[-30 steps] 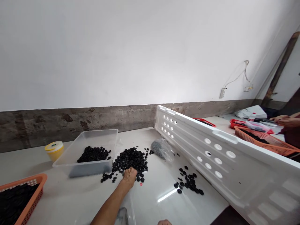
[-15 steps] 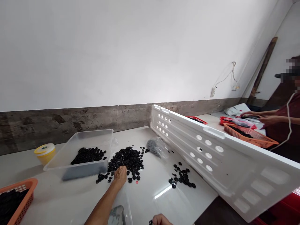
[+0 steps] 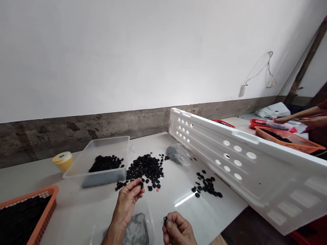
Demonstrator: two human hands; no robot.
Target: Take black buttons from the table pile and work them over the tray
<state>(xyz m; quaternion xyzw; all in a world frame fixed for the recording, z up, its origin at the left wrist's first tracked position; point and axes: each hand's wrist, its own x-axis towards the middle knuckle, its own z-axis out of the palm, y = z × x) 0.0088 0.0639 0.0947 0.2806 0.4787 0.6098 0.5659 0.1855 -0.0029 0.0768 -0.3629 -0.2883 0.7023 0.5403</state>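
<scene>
Apparently at a picking-and-handling step, the left hand is pinching a small black piece, a loose black heap of pieces lying at its one o'clock, while the right hand, at the left's four o'clock, is gripping a small black looped piece, probably needing steady pinching next.

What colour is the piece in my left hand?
Black. The piece in your left hand shows in the head view, the only one here.

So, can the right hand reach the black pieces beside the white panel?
Probably yes: the right hand is on the same side of the white panel as those black pieces; nothing visible stands between, though the hand holds a black part.
</scene>
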